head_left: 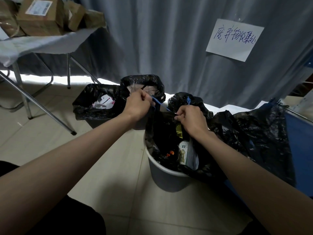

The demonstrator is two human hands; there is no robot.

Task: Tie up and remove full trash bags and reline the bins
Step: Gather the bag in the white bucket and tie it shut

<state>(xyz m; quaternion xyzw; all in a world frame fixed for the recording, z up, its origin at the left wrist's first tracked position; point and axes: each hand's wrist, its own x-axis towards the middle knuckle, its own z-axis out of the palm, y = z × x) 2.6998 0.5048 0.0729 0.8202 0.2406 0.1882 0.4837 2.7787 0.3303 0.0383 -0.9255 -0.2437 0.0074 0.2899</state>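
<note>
Black plastic trash bag (160,136) sits inside a round grey bin with a white rim (166,179) on the pale tiled floor (50,145), near the person and a little to the right. Its top edge is lifted up above the bin. Inside it lie a green and white packet (183,152), a yellow scrap and some small orange bits.

The left hand (138,107) is curled tight, and its grip pinches a thin blue drawstring (160,104) that comes out of the bag's top edge. The right hand (191,118) is curled too, and its grip holds the bunched black edge of the same bag. The string runs between the two hands.

Far behind the hands stand two more bins with black liners. The left one (94,106) holds white paper scraps. The one beside it (144,85) is taller. Just to the right of them sits a tied black bag with a blue string (186,100). A big loose heap of black plastic (254,131) lies on the right.

A grey curtain (160,39) hangs at the far side, with a white paper sign with handwriting (234,39) stuck on it. At the far left, a folding bench with metal legs (39,44) carries brown cardboard boxes (40,16).
</note>
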